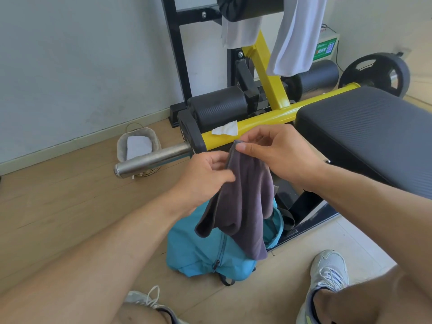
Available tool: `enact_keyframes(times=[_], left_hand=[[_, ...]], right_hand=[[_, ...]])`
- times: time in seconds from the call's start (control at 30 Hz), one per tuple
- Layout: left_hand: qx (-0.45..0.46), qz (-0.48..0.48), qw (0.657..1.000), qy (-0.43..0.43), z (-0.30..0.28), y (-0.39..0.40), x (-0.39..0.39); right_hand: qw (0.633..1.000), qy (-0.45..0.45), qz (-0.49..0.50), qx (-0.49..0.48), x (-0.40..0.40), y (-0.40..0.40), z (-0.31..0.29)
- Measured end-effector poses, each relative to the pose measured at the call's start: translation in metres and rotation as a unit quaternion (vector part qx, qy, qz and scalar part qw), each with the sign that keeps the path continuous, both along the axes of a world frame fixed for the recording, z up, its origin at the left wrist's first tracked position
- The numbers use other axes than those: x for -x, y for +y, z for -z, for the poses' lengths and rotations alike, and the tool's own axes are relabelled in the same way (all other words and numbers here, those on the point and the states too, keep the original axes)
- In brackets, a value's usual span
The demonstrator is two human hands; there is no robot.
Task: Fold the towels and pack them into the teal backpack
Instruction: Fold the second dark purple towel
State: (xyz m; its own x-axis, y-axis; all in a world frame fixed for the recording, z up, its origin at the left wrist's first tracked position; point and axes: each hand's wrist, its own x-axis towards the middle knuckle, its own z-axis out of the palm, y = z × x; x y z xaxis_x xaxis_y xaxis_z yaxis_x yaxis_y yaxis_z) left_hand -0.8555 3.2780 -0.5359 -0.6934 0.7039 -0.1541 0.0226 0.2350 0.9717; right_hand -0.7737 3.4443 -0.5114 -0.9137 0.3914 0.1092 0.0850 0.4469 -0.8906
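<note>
The floor (70,206) is light wood, and a pale wall (81,54) stands behind it. A gym machine with a yellow frame (252,126) fills the back, and its black padded bench (374,127) sits on the right. A silver bar (152,161) sticks out to the left, and a small basket (138,146) sits on the floor behind it. Two white towels (297,36) hang over a black roller at the top (their upper ends are cut off by the edge). A crumpled white tissue (225,130) lies on the yellow frame. A weight plate (376,73) sits far back on the right. The teal backpack (210,251) rests on the floor beside the machine, and its open top is partly hidden by a dark gray towel (245,202). That towel hangs in the air right above the backpack. The right hand (278,153) pinches the towel's top corner with thumb and finger. The left hand (203,176) grips the towel's edge just below, close beside the right hand. Two white sneakers (329,272) stand on the floor near the bottom.
</note>
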Motion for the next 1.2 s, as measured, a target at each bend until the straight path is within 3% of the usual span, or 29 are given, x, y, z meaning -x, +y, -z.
enact_keyframes(times=[0.13, 0.33, 0.4, 0.5, 0.7, 0.9, 1.0, 1.1, 1.2], left_hand=[[0.202, 0.037, 0.964, 0.171, 0.008, -0.006, 0.008], [0.31, 0.066, 0.931, 0.18, 0.034, -0.023, 0.034], [0.303, 0.037, 0.941, 0.147, 0.035, -0.023, 0.033], [0.272, 0.002, 0.957, 0.097, 0.025, -0.015, 0.024], [0.192, 0.053, 0.971, 0.132, 0.014, -0.011, 0.024], [0.186, 0.078, 0.966, 0.163, 0.014, -0.012, 0.028], [0.194, 0.061, 0.964, 0.173, 0.012, -0.016, 0.034], [0.228, 0.048, 0.954, 0.19, 0.016, -0.024, 0.043], [0.251, 0.045, 0.955, 0.151, 0.018, -0.032, 0.047]], right_hand=[[0.998, 0.054, 0.016, -0.008, 0.0, 0.004, -0.007], [0.992, 0.081, 0.088, 0.041, -0.002, 0.023, -0.011], [0.997, 0.016, 0.059, 0.053, -0.005, 0.022, -0.01], [0.991, -0.121, -0.047, -0.019, -0.01, 0.015, 0.003], [0.932, -0.261, -0.205, -0.148, -0.007, -0.006, 0.024], [0.935, -0.22, -0.174, -0.219, 0.003, -0.01, 0.035], [0.941, -0.212, -0.161, -0.211, 0.007, 0.001, 0.037], [0.97, -0.167, -0.097, -0.149, 0.008, 0.017, 0.036], [0.996, -0.074, -0.046, -0.006, 0.008, 0.023, 0.034]])
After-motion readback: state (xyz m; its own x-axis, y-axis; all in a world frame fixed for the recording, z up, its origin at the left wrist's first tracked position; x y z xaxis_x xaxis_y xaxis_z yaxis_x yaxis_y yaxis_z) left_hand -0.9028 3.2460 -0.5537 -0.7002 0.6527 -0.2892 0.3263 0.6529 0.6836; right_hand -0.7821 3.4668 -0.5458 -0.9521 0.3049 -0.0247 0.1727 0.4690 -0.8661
